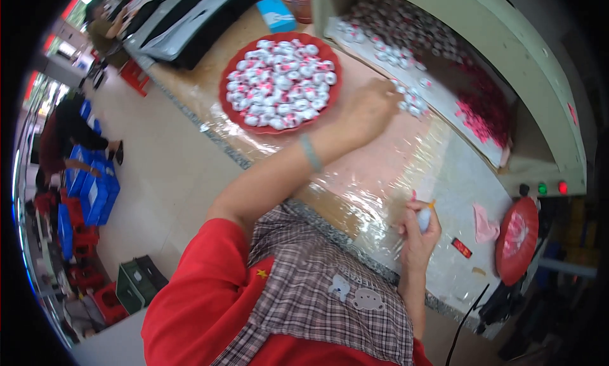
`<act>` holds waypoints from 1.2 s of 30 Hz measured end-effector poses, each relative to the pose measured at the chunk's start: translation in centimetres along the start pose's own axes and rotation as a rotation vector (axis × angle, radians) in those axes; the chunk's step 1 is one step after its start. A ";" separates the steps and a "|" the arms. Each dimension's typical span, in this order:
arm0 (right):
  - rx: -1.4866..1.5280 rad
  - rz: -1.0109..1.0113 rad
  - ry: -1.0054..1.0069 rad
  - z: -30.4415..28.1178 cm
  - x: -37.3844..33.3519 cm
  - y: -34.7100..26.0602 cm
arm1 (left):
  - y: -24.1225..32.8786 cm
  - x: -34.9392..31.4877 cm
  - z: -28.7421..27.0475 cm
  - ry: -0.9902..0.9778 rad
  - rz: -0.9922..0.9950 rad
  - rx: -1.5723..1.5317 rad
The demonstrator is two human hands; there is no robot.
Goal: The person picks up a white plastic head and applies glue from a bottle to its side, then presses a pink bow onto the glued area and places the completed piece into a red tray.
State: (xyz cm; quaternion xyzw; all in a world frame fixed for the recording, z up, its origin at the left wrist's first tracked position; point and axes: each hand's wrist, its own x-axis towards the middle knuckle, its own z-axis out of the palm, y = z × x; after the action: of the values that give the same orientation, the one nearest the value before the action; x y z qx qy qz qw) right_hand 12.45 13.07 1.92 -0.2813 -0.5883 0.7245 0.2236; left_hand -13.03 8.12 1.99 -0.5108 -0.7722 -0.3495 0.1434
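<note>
Head view: L hand (373, 114) extends over the tabletop (203, 79), fingertips at a small group of white pieces (413, 104) beside the beige cabinet (550, 169); cannot tell if it grips one. R hand (417, 238) holds a small white bottle (424, 219) w/ orange tip (a pink bit (413, 194) shows nr the fingers). Red bowl (269, 130), L of the L hand, carries piled white-and-pink pieces (279, 83). Pink cloth (486, 224) lies R of the R hand, w/ a red packet (462, 247) between.
</note>
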 end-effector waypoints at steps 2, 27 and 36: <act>-0.045 -0.037 0.022 -0.6 -0.2 0.8 | -0.9 0.6 2.9 -0.030 -0.049 0.003; 0.027 -0.151 -0.068 0.1 0.6 -0.7 | 4.0 -6.1 -1.3 -0.169 -0.426 -0.923; 0.087 -0.197 0.094 -1.8 0.6 0.0 | 6.0 -10.0 -4.6 -0.335 -0.763 -1.625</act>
State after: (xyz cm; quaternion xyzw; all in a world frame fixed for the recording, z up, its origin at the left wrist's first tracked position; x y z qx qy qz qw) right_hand 13.23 14.76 1.53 -0.2461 -0.5699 0.7098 0.3329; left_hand -3.96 -0.54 1.87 -0.2086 -0.4157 -0.7307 -0.4998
